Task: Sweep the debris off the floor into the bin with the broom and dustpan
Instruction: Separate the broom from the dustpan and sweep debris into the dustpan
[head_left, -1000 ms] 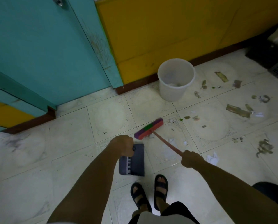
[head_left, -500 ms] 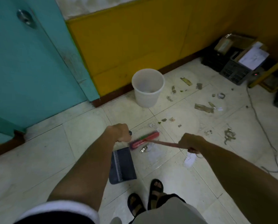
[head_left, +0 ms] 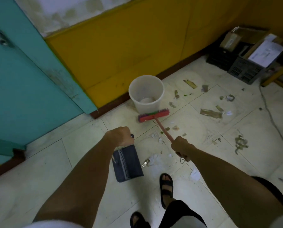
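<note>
Right hand (head_left: 181,148) fisted round the thin red handle, left hand (head_left: 121,136) fisted on the dark ribbed dustpan (head_left: 126,162) hanging pan-down above the tiles: the broom (head_left: 153,115) head has swung away from the pan to the white plastic bin (head_left: 146,93) (touching or not, unclear). I judge a fresh stroke; paper scraps and leafy debris (head_left: 210,112) lie right.

Red broom (head_left: 153,116), white bin (head_left: 146,94) — yellow wall (head_left: 129,51)

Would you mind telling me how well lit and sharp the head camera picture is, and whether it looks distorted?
Head view: dim, flat light with a greenish cast and no hard shadows; the wide-angle lens bows the teal door and yellow wall; small floor debris looks soft; both forearms loom large near the lens.
</note>
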`<act>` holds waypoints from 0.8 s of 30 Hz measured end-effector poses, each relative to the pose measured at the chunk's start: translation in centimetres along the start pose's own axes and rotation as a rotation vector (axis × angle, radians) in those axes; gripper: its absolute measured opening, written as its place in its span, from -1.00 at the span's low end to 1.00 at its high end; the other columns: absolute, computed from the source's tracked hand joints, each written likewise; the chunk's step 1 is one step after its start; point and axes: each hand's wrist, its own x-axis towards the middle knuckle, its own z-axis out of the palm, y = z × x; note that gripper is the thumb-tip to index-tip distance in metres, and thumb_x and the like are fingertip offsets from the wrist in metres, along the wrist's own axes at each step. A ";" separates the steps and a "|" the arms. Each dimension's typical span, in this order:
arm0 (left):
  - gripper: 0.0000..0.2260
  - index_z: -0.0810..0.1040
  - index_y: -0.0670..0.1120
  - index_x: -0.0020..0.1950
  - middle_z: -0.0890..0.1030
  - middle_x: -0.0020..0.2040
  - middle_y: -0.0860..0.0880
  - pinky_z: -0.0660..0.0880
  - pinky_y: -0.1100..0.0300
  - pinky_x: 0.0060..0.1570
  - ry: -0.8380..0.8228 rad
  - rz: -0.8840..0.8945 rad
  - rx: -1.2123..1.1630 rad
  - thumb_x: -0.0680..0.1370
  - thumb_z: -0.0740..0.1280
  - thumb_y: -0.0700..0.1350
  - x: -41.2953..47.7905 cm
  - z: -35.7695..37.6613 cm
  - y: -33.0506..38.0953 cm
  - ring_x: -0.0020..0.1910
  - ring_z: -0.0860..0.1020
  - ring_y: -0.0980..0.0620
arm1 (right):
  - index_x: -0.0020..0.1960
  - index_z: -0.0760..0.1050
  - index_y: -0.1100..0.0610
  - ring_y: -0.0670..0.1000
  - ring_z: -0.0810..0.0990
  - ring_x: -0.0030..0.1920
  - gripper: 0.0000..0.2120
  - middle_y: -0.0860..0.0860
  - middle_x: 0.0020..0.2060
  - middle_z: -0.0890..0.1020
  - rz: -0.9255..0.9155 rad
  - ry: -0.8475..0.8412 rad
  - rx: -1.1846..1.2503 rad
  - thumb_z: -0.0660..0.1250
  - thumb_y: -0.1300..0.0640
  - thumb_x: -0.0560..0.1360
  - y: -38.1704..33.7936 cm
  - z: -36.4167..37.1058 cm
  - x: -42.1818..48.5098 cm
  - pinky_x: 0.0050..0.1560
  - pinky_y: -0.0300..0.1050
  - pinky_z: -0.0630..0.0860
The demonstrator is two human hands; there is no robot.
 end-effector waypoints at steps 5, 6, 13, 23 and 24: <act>-0.64 0.41 -0.24 0.25 0.53 0.17 -0.21 0.45 0.08 0.06 0.004 -0.032 0.000 0.55 0.24 -0.04 3.3 -2.3 3.4 0.14 0.53 -0.14 | 0.35 0.35 0.28 -0.05 0.46 -0.41 -0.65 0.03 -0.28 0.48 0.003 -0.076 -0.203 0.16 0.20 0.59 1.3 -3.0 4.3 -0.49 -0.25 0.38; -0.64 0.42 -0.23 0.25 0.53 0.16 -0.21 0.46 0.07 0.06 0.001 -0.037 0.011 0.55 0.24 -0.04 3.4 -2.7 3.9 0.13 0.53 -0.15 | 0.35 0.34 0.28 -0.05 0.46 -0.40 -0.64 0.03 -0.27 0.47 0.006 -0.087 -0.240 0.16 0.19 0.59 1.9 -3.2 4.7 -0.48 -0.25 0.39; -0.78 0.43 -0.18 0.06 0.52 -0.02 -0.16 0.42 0.15 -0.13 -0.006 -0.019 0.012 0.54 0.24 -0.04 4.4 -3.9 6.1 -0.05 0.53 -0.08 | 0.29 0.39 0.23 0.07 0.64 0.00 -0.64 0.10 0.06 0.61 -0.006 -0.054 -0.357 0.22 0.11 0.54 7.2 -3.9 5.2 0.07 -0.08 0.61; -0.77 0.46 -0.16 0.02 0.50 -0.18 -0.08 0.43 0.11 -0.15 0.062 0.071 0.107 0.55 0.20 0.00 0.0 -3.8 5.2 -0.17 0.51 -0.05 | 0.24 0.46 0.16 0.00 0.63 -0.09 -0.63 0.00 -0.09 0.57 0.020 0.092 -0.428 0.25 0.05 0.47 14.2 -3.0 -1.3 -0.01 -0.13 0.59; -0.79 0.46 -0.15 -0.07 0.49 -0.25 -0.08 0.41 0.13 -0.21 0.069 0.076 0.101 0.55 0.19 -0.01 -0.6 -3.9 4.9 -0.25 0.49 -0.03 | 0.23 0.47 0.15 0.00 0.62 -0.12 -0.63 0.00 -0.09 0.59 -0.004 0.129 -0.454 0.26 0.03 0.47 14.1 -3.2 -1.9 -0.04 -0.13 0.59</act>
